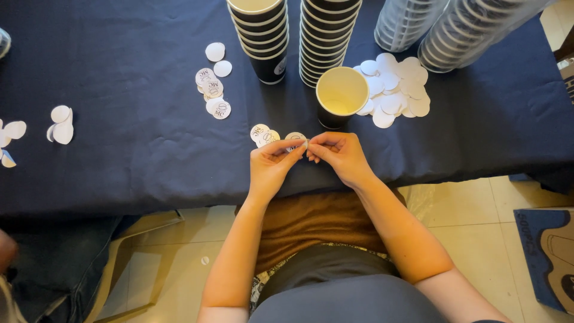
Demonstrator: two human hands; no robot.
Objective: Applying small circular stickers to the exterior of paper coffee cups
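An open cup [341, 91] stands on the table [131, 155] behind the hands [308, 157], stacks [296, 36] beyond.

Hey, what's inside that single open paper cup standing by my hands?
The single paper cup shows only a bare pale inner wall and bottom; nothing lies inside. What its base covers on the dark tablecloth is hidden.

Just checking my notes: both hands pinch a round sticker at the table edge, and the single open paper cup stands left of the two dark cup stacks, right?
Not quite. In the head view, both hands pinch the round sticker, but the open paper cup stands just right of the dark cup stacks, not left.
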